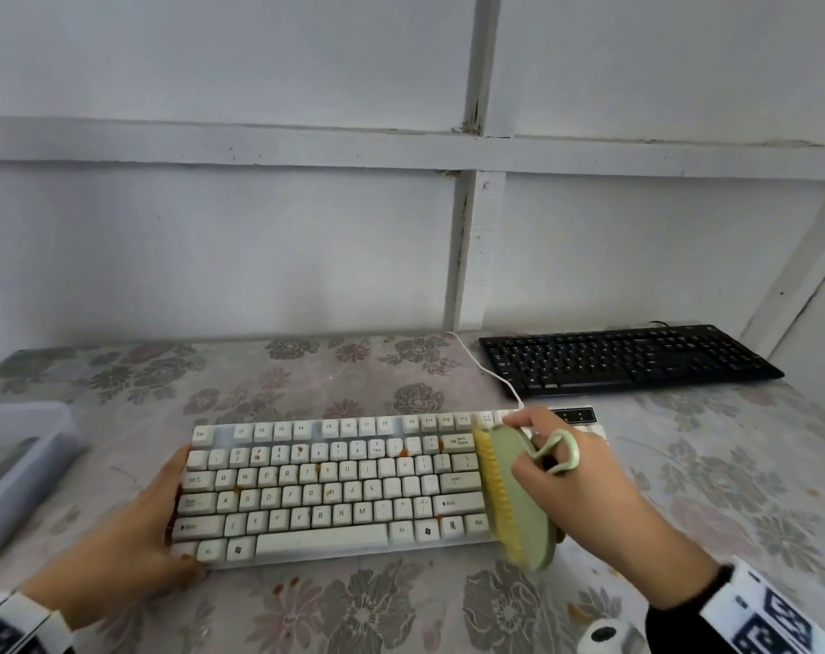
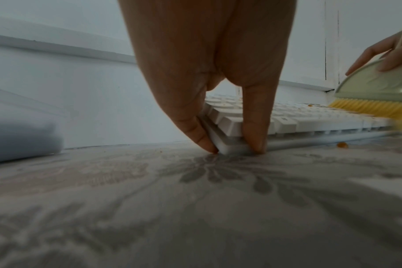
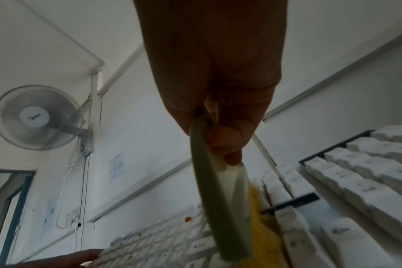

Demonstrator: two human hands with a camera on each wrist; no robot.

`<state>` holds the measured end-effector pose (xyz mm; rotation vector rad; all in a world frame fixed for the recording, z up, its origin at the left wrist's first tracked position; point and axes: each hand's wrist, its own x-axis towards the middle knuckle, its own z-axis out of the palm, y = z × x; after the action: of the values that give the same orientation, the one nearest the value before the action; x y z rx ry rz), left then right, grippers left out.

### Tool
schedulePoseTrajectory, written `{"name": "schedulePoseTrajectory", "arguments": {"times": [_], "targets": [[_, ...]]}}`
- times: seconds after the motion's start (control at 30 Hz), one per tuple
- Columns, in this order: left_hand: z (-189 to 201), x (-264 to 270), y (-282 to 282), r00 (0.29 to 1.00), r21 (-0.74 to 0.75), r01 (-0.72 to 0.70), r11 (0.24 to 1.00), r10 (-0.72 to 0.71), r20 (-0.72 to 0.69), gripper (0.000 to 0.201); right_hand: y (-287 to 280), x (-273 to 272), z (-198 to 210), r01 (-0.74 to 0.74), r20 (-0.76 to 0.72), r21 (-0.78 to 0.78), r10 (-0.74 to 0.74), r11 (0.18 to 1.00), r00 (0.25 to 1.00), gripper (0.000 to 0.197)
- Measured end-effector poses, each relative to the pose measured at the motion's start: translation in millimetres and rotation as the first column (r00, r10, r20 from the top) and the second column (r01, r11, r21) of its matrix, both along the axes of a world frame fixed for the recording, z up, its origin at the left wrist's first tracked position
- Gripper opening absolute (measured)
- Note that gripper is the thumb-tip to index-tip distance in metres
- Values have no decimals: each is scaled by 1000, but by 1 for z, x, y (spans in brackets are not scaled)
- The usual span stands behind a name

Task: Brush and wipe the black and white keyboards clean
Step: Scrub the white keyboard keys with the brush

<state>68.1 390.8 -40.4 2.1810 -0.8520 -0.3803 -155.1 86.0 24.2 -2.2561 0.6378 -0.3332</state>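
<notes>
The white keyboard (image 1: 316,493) lies on the flowered tablecloth in front of me, with orange-brown spots on several keys. My left hand (image 1: 172,512) grips its left end, one finger and the thumb straddling the near-left corner (image 2: 232,147). My right hand (image 1: 537,474) holds a green brush (image 1: 519,493) by its looped handle. The yellow bristles (image 2: 374,107) rest on the keys between the main block and the number pad (image 3: 367,172). The black keyboard (image 1: 627,358) sits at the back right, apart from both hands.
A translucent grey box (image 1: 19,464) stands at the table's left edge. The white cable (image 1: 486,370) runs from the white keyboard back toward the wall, past the black keyboard's left end. Orange crumbs (image 1: 278,587) lie on the cloth in front of the keyboard. A white panelled wall closes the back.
</notes>
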Motion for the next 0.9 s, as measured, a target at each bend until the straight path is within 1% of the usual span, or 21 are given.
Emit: {"name": "schedulePoseTrajectory", "arguments": {"times": [0.1, 0.17, 0.27, 0.33, 0.4, 0.5, 0.57, 0.67, 0.73, 0.83, 0.9], "targets": [[1, -1, 1, 1000, 4, -3, 1000, 3, -3, 101, 1, -10, 5, -73, -59, 43, 75, 996, 995, 30], [1, 0, 1, 1000, -2, -2, 1000, 2, -5, 101, 1, -15, 14, -88, -53, 61, 92, 994, 994, 29], [-1, 2, 3, 1000, 15, 25, 1000, -25, 0, 107, -4, -13, 29, -12, 77, 31, 10, 999, 997, 30], [-3, 5, 6, 999, 27, 46, 999, -46, 2, 110, -6, -5, 34, 49, 172, -1, -48, 999, 984, 30], [-5, 6, 7, 998, 26, 64, 998, -63, -1, 112, -7, 4, 32, 73, 200, -39, -63, 997, 978, 31], [-5, 6, 5, 997, 16, 74, 997, -74, 13, 112, -5, 13, 19, 26, 145, -94, -12, 995, 989, 32], [-3, 3, 3, 997, 12, 74, 997, -75, 25, 108, -3, 11, 9, -13, 106, -113, 25, 993, 994, 31], [2, -1, 0, 998, -8, 67, 998, -67, 10, 105, 1, 0, -4, -42, 88, -103, 51, 994, 995, 30], [4, -3, 0, 999, -10, 54, 998, -54, 3, 103, 3, -8, -7, -80, 47, -70, 83, 994, 995, 30], [5, -4, -1, 998, -17, 56, 998, -57, -2, 104, 2, -18, 2, -108, -28, 33, 108, 994, 994, 29], [3, -3, 1, 998, -22, 55, 998, -55, -11, 105, -2, -20, 15, -69, 8, 37, 69, 997, 998, 29]]}}
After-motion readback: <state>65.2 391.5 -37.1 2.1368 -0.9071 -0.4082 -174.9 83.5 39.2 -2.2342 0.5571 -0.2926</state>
